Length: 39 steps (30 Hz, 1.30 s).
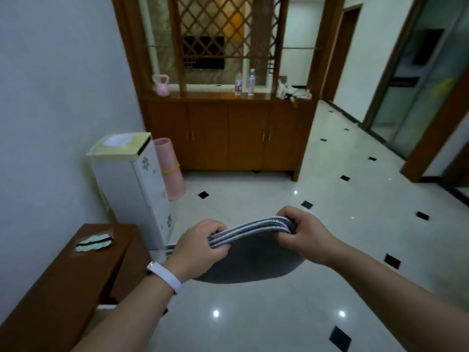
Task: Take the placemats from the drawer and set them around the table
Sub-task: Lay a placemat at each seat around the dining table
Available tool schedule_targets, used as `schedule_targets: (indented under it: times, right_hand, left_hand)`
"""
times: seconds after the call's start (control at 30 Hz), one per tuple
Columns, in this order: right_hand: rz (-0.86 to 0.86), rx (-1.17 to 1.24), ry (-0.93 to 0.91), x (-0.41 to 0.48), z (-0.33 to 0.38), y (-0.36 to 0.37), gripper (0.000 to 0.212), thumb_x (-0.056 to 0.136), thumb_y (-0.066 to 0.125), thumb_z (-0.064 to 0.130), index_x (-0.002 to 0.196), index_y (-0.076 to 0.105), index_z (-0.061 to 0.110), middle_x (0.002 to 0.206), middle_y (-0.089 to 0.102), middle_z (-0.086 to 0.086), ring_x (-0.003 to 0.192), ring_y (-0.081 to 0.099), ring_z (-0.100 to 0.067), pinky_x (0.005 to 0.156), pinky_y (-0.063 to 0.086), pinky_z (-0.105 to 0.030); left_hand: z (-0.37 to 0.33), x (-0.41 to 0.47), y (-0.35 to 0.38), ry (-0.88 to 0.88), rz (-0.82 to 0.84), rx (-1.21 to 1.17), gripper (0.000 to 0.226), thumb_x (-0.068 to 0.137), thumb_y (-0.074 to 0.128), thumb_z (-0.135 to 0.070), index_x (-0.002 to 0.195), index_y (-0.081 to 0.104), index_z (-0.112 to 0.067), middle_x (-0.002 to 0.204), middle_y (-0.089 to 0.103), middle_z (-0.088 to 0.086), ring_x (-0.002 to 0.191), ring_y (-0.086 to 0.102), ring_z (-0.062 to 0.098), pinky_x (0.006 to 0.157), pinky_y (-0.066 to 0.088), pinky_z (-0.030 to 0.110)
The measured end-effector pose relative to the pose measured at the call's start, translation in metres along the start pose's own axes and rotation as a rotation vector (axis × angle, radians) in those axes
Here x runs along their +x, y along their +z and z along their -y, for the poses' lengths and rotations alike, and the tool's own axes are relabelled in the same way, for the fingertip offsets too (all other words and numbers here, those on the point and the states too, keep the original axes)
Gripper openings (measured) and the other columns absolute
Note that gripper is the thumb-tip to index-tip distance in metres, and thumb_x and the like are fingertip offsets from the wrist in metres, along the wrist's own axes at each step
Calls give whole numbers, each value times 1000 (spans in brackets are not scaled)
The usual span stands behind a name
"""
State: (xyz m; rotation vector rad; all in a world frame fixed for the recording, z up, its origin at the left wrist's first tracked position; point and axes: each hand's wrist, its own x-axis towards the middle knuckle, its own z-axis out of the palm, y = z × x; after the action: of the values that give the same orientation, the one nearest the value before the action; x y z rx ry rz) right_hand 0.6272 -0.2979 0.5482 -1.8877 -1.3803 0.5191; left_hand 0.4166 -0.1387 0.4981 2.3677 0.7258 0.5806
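At far left a brown wooden cabinet [76, 283] carries a pale green leaf-shaped item [94, 243]; behind it stands a white floral-print storage unit [137, 194] with a rolled pink mat [170, 168] beside it. The left hand [200, 246] — a white wristband [166, 275] on its wrist — pinches the left edge of a stack of grey round placemats [251, 257], held in the air above the white tiled floor [279, 313]. The right hand [300, 235] has its fingers closed on the stack's right edge.

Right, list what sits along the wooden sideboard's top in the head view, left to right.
Pink kettlebell → red-labelled bottle → clear bottle → white crumpled pile, too blurred to identify.
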Motion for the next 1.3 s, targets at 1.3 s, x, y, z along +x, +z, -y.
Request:
schedule_targets:
  times: [1.3]
  right_hand:
    - [-1190,-46,917,-677,-245,-348,13,78,71,14,83,64,24,80,66,-5,73,61,-18,62,45,-29]
  left_hand:
    - [-666,-48,561,1116,985,-237,15,77,74,-26,84,65,-35,77,61,-13,73,56,5,67,49,31]
